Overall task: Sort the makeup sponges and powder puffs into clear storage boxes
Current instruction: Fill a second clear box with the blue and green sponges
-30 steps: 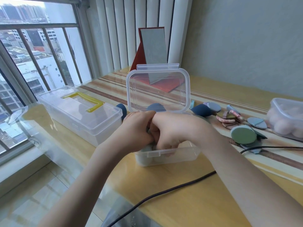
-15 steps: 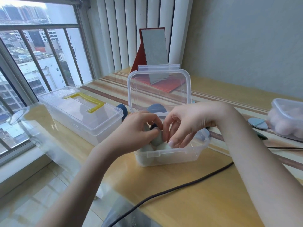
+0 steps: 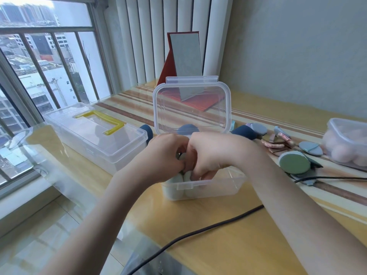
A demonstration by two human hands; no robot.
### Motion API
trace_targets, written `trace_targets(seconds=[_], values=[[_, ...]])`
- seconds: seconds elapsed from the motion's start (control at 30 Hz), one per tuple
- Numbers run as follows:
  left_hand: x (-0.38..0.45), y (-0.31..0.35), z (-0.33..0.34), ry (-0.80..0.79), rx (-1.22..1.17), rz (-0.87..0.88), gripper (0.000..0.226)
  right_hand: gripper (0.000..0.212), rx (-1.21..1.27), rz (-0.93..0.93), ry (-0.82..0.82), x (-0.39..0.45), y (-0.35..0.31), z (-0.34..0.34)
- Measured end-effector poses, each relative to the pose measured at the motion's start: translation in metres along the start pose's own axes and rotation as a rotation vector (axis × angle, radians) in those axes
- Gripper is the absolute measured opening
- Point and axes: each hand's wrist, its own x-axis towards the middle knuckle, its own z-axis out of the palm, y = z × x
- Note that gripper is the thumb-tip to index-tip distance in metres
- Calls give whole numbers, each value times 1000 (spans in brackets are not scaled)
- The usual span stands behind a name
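Head: sponges (image 3: 179, 180) beneath fingers (image 3: 200, 173)

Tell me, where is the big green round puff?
In the head view the green puff lies on the table's right side, on a pile of puffs, between the open box and the tub of pink sponges.

Both hands meet over the small clear box (image 3: 200, 187), left hand (image 3: 166, 153) and right hand (image 3: 210, 153) with fingers curled down onto pale sponges (image 3: 178, 180) inside, lid (image 3: 191, 108) upright just behind the knuckles, green puff (image 3: 294, 162) off right.
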Motion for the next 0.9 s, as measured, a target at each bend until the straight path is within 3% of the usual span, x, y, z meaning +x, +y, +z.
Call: trace_targets(seconds=[0.07,0.13,0.23,0.3,0.47,0.63,0.9], values=[[1,1,0,-5,25,-3,17,20,-40,15,36,2,-2,3],[0,-1,1,-10,7,17,15,15,-27,14,-29,-1,2,-3],[-3,-4,-3,-44,-68,16,20,24,135,32,-143,-10,18,-22],[-3,-7,-7,-89,-90,19,28,19,210,34,-160,-13,28,-30],[-3,-13,-12,-118,-137,31,34,7,259,73,-30,-6,35,-34],[-4,-18,-13,-43,-322,13,29,20,228,74,-51,2,26,-20],[-4,-18,-16,-173,-240,37,30,17,205,59,-9,7,26,-15]])
